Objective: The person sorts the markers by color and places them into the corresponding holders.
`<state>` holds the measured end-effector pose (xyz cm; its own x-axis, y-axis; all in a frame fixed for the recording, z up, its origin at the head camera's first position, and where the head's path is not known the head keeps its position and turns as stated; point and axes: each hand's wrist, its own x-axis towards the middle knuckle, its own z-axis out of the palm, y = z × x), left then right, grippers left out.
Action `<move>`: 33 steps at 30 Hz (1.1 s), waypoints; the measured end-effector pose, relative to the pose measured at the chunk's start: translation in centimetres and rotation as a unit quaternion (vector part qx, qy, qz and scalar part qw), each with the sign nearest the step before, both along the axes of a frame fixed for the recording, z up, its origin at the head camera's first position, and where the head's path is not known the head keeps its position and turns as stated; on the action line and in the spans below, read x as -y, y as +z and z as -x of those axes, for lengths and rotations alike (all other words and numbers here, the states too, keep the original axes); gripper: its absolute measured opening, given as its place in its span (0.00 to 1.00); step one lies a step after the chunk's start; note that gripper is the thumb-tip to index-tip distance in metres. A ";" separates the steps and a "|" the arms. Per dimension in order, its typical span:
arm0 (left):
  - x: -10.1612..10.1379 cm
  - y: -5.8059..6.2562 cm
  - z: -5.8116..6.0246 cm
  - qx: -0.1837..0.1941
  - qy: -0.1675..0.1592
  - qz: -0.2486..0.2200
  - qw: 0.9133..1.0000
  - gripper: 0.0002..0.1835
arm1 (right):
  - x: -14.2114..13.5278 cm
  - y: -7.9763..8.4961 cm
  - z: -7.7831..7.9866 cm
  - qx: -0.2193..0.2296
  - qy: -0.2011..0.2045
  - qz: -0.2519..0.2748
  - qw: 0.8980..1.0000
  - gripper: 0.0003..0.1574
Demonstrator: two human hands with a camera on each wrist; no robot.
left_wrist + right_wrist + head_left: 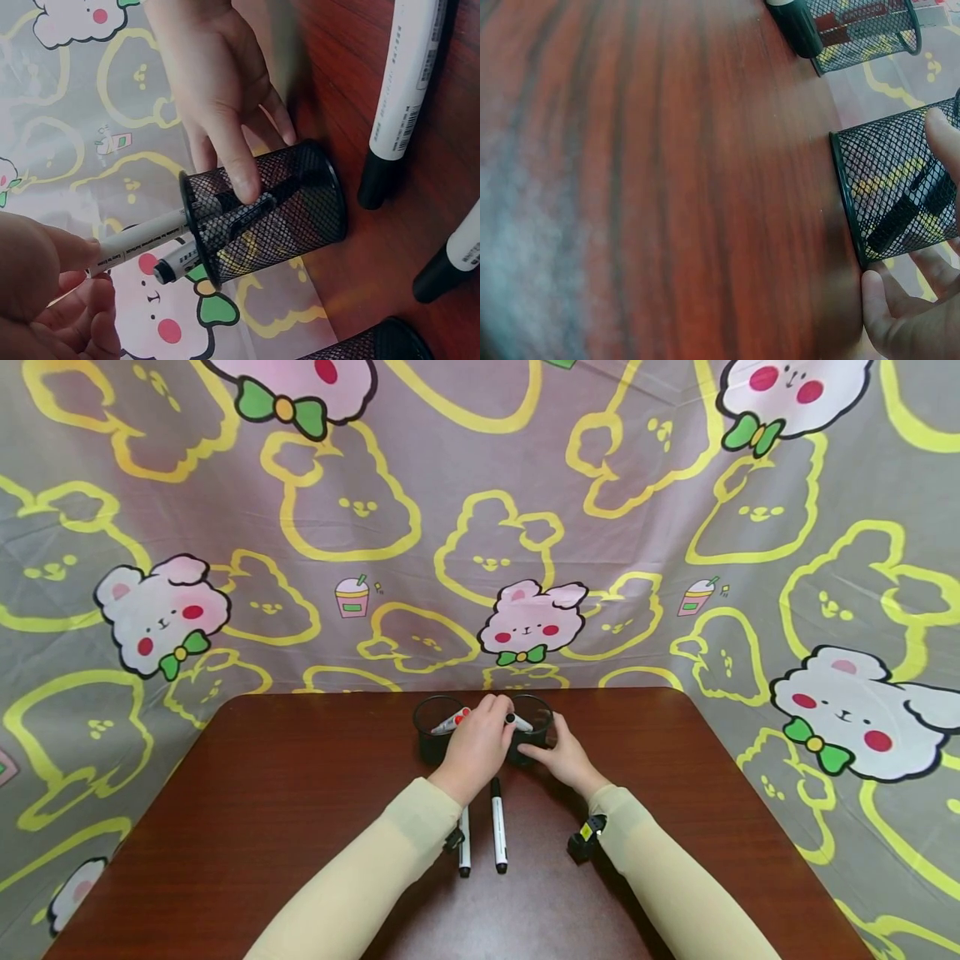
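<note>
Two black mesh pen holders stand side by side at the far edge of the table. My left hand [478, 743] reaches over the right pen holder [319, 199] and pinches the upper end of a white marker [142, 238], whose lower part is inside the mesh. Beside it in that holder leans a second white marker [180, 260] with a black end. My right hand [572, 762] grips the same holder from the right, thumb on the near side and fingers round the back. The left pen holder [432, 750] contains white markers with red ends [452, 721].
Two white markers with black caps, a left one [465, 847] and a right one [500, 828], lie on the brown wooden table [300, 793] between my forearms. A patterned cloth [420, 577] hangs behind the table and along both sides.
</note>
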<state>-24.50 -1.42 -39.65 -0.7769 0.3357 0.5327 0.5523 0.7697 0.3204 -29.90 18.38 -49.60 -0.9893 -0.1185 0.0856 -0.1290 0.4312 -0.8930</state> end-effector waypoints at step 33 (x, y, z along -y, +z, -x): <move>-1.7 -2.3 1.6 0.012 0.003 0.009 1.000 0.09 | -0.2 -0.2 0.1 0.001 0.006 -0.009 1.000 0.52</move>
